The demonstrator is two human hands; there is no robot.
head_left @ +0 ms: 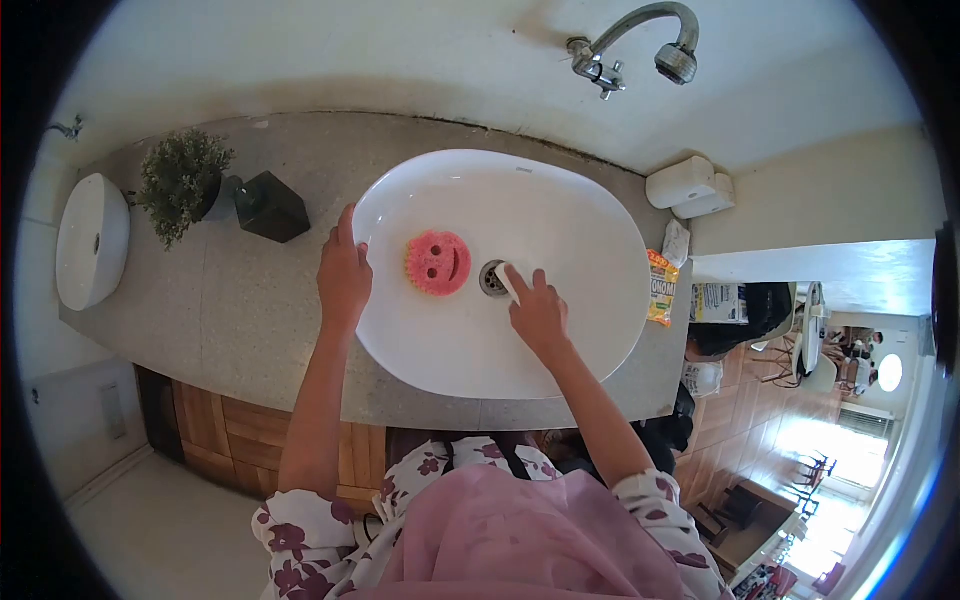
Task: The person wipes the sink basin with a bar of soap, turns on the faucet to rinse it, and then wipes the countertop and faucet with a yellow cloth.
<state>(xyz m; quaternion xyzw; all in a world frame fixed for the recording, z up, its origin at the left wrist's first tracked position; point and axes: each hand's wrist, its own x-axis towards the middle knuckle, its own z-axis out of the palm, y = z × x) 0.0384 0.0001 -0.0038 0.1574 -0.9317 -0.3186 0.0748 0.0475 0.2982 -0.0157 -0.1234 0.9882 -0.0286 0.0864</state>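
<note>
An oval white washbasin [590,340] sits on the grey counter in front of me. On its left rim my left hand [345,280] is closed, with the thumb toward the inner side. My right hand [540,312] is inside the basin, fingers closed on a small white block [509,283] whose exact kind I cannot make out. The block is beside the round metal drain [491,279] and partly covers it from view. Left of the drain lies a pink smiley-face sponge [437,263] on the basin floor, touched by neither hand.
A dark green soap bottle [271,208], a potted plant [184,180] and a smaller white basin [93,243] are at the left. A curved metal faucet [640,45] projects from the wall. A yellow-orange packet [661,288] and white containers [683,185] are at the right.
</note>
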